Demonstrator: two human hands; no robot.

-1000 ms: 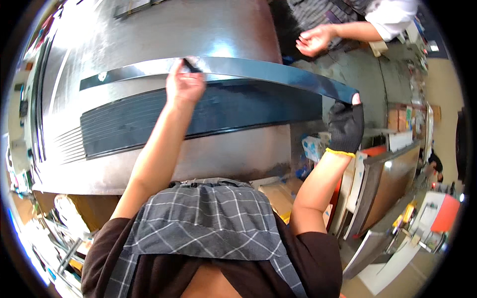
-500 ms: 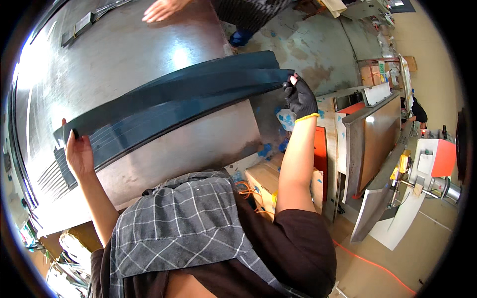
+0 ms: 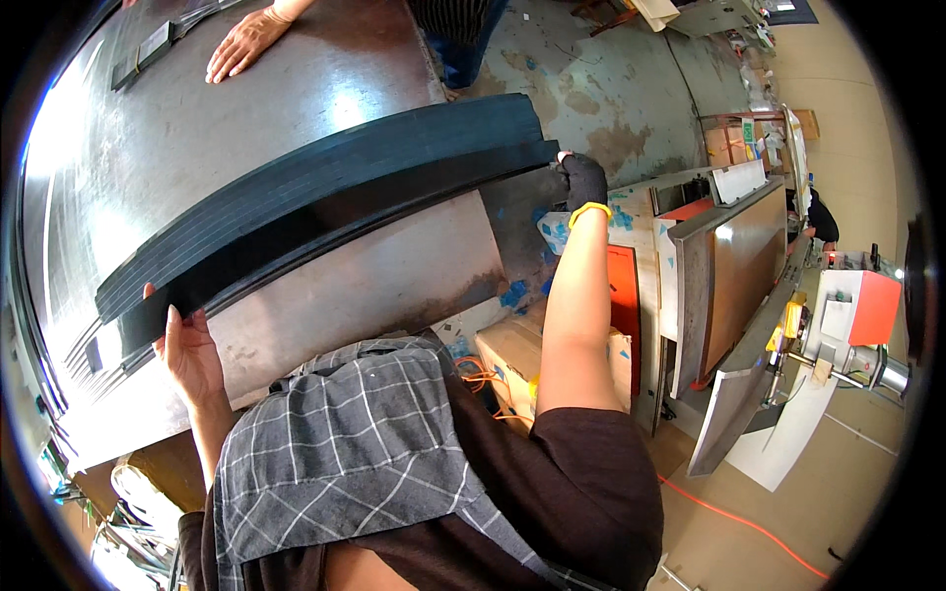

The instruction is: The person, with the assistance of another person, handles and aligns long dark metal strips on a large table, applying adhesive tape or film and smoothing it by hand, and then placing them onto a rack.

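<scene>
Risks first: the dark strip (image 3: pixel 345 210) is long and gripped only near its ends, so uneven pull could twist or bow it, and I'd guess it could scrape the stack of dark strips (image 3: pixel 325 165) alongside. Its right end pokes past the edge of the surface (image 3: pixel 365 266), so a slip there might let that end dip toward the floor, maybe knocking the cardboard box (image 3: pixel 507 360) near that edge. Left side has no glove; if the strip's edge is sharp, sliding it through the fingers could cut.

Position: strip runs between the hands, slanting up to the right, on the person's side of the stack; can't tell whether the two touch all along. Left hand (image 3: pixel 194 360), bare, pinches the strip's left end, thumb on the near side, a fingertip showing past the far edge. Right hand (image 3: pixel 583 177), dark glove with yellow cuff, is at the right end, thumb tip against it; other fingers hidden, can't tell how closed. Co-worker's hand (image 3: pixel 246 44) lies flat on the surface at the far side, well apart, near a small bundle of strips (image 3: pixel 156 41)
</scene>
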